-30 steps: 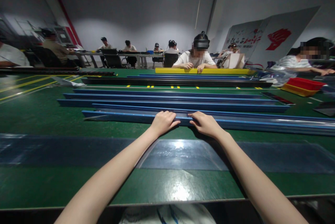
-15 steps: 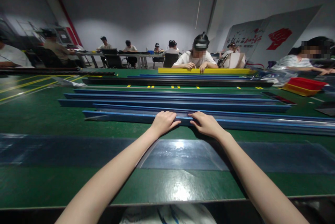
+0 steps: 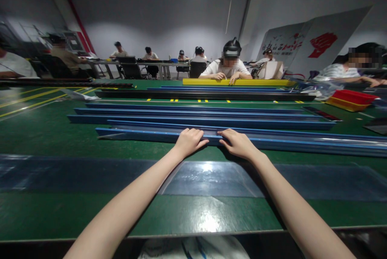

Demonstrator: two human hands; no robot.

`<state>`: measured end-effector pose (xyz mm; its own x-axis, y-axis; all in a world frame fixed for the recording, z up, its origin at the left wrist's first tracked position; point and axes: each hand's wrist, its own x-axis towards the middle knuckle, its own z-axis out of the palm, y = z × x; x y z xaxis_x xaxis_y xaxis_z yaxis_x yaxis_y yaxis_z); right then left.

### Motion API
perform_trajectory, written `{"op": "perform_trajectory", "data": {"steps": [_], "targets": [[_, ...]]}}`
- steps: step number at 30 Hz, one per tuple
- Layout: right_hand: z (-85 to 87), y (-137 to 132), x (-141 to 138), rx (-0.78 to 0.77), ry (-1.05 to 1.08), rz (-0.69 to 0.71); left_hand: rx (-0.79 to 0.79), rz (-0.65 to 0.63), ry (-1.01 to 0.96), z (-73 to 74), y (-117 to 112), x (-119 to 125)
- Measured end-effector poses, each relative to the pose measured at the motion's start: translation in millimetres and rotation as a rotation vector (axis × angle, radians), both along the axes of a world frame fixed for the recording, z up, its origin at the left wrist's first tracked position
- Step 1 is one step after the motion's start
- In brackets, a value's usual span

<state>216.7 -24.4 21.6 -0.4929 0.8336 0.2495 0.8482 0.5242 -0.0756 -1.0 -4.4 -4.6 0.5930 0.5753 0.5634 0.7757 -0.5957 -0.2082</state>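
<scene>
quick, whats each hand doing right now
Left hand: closed over the nearest blue rail, fingers curled on top.
Right hand: closed over the same rail.

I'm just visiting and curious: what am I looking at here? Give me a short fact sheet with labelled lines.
Place: long green table in a workshop
Left hand: fingers curled over the nearest blue rail
Right hand: on the same rail, beside the left, not touching it
Behind that rail: more blue rails lying parallel
Near edge: clear plastic sheet flat on the table
Far side: a person with hands on a yellow rail
Far right: red tray
</scene>
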Motion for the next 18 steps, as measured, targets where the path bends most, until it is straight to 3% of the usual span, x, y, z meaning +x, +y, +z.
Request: {"op": "perform_trajectory", "data": {"steps": [12,18], "targets": [[0.1,1,0,0.005,-0.038,-0.001,0.018,0.005,0.037,2.1,0,0],[5.3,-4,-5,-0.015,-0.144,-0.074,-0.067,0.005,0.09,13.5,-2,2]]}}
